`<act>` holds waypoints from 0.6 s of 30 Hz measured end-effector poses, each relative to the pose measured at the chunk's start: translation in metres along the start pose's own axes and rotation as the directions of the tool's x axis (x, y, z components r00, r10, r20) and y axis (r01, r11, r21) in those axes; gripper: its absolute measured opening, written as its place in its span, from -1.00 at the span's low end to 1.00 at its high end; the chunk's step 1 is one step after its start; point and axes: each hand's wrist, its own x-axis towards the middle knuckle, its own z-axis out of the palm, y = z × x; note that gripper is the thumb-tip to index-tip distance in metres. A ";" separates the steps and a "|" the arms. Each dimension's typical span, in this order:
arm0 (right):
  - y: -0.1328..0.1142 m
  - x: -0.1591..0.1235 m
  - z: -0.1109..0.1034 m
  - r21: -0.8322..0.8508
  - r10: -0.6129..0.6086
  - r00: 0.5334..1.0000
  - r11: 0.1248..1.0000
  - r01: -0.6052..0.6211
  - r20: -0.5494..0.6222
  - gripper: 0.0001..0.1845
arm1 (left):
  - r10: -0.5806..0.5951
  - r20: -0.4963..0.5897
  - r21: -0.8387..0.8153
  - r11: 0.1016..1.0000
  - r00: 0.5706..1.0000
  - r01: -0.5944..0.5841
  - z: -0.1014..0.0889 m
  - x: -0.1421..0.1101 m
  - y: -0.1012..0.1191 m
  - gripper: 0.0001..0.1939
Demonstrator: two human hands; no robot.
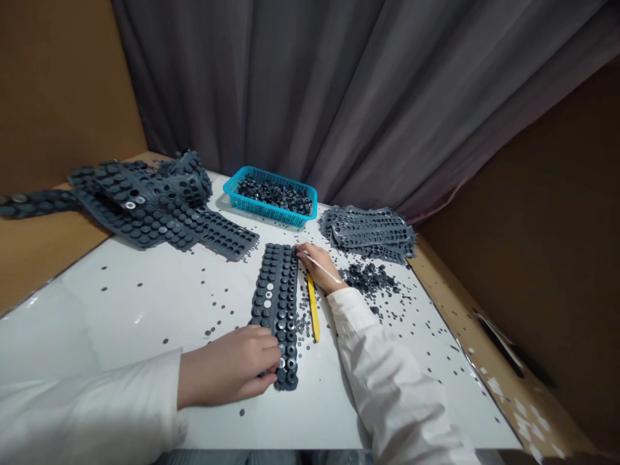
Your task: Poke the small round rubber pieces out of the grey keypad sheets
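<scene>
Closest in, the left hand (227, 365), in a white sleeve (87, 407), lies curled over the lower end of a dark rubber strip (276, 310). Its grip rests on the strip, but I cannot tell whether it is clenched on anything. The strip lies flat on the white tabletop (111, 323), its rows of round studs running away from the person, a few with pale centres.

The right hand (317, 266) sits by the strip's far end, its grip clenched on a thin white stick (322, 266). Just below that hand, a yellow ruler (314, 307) lies beside the strip. Small dark discs (305, 323) are scattered around, with a heap of scraps (371, 279) past the hand.

Farther off stand a blue plastic basket (256, 206) of dark pieces, a stack of punched strips (368, 236), and a tangled mass of rubber sheets (145, 206) hanging over the tabletop's edge. A grey curtain (300, 84) closes the back.
</scene>
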 end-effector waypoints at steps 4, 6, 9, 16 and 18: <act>0.004 -0.001 -0.005 -0.053 0.103 0.989 0.993 -0.109 -0.107 -0.79 | 0.004 -0.001 -0.008 1.000 1.000 -0.004 -0.001 0.000 0.001 -0.87; 0.001 -0.004 -0.010 -0.048 0.124 0.983 0.990 -0.132 -0.133 -0.79 | 0.003 0.001 -0.014 1.000 1.000 -0.003 -0.001 0.000 0.001 -0.86; -0.010 -0.014 -0.016 0.049 0.082 0.991 0.996 -0.077 -0.102 -0.82 | -0.002 0.007 -0.017 1.000 1.000 0.002 -0.002 0.000 0.001 -0.87; -0.032 -0.039 -0.015 0.250 -0.048 0.999 0.967 0.042 0.018 -0.81 | 0.024 -0.010 -0.008 1.000 1.000 -0.024 0.002 -0.002 -0.003 -0.89; -0.031 -0.041 -0.014 0.237 -0.048 0.999 0.971 0.041 0.022 -0.81 | 0.026 -0.011 -0.007 1.000 1.000 -0.027 0.003 -0.003 -0.004 -0.89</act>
